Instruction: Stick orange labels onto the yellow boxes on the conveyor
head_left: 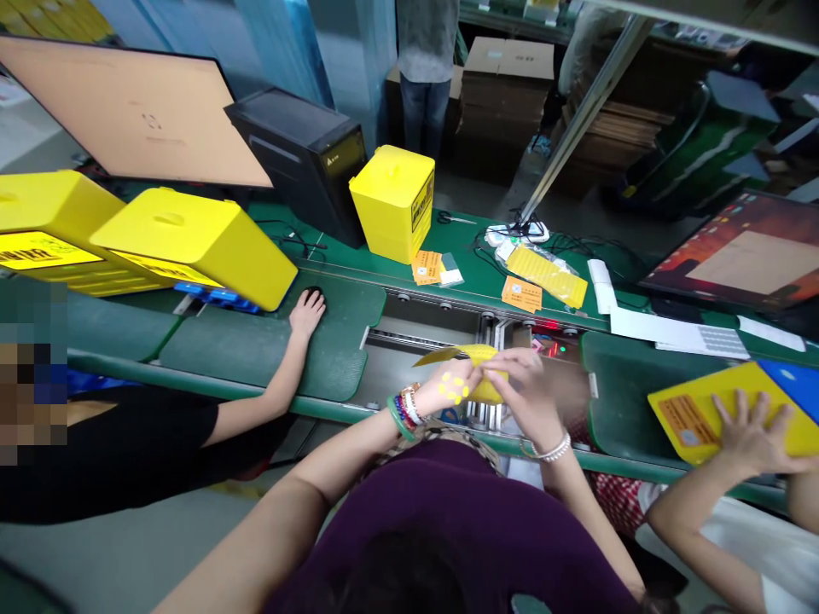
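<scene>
My left hand (453,384) is closed on a curled yellow sticker sheet (481,350) over the gap in the green bench. Several yellow round stickers (453,389) dot the back of that hand. Beaded bracelets and a green bangle circle the wrist. The right hand (530,390) meets the sheet from the other side, its thumb and finger pinched together at the sheet's edge near the left fingertips. Whatever sits in that pinch is too small to make out. Below both hands lies a metal conveyor track (435,328), partly hidden by them.
Yellow lidded bins stand left (185,239) and at the back (393,205). A co-worker's hand (308,311) rests on a mouse at left; another person's hand (755,435) presses a yellow bin (723,405) at right. Orange cards (521,292), bagged yellow sheets (547,275) and scissors (454,218) lie behind.
</scene>
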`<move>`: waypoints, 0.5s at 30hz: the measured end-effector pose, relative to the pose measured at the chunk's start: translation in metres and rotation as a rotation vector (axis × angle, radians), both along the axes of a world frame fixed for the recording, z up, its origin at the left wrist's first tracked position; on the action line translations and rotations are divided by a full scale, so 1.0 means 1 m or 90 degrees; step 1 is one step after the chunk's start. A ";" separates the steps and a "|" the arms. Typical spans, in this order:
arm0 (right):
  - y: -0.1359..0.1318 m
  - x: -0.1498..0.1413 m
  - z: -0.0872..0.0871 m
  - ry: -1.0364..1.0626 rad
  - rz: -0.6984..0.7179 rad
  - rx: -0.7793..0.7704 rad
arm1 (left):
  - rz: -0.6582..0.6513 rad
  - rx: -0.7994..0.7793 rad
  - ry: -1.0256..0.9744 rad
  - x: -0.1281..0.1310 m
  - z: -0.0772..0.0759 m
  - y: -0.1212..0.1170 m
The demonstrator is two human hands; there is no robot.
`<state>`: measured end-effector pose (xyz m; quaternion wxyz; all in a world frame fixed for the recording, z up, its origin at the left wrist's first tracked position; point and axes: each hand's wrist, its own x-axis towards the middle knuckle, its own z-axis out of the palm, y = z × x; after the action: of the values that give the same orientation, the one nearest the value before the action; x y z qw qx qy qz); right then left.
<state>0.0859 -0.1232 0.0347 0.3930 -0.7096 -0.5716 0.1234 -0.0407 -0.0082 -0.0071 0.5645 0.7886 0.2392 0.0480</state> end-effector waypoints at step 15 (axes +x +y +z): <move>-0.041 0.028 -0.023 -0.096 -0.072 0.005 | 0.181 -0.383 -0.097 0.002 0.001 0.007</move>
<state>0.1138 -0.1639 0.0115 0.3580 -0.7467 -0.5588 0.0448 -0.0382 -0.0012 -0.0062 0.7757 0.5399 0.3070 0.1123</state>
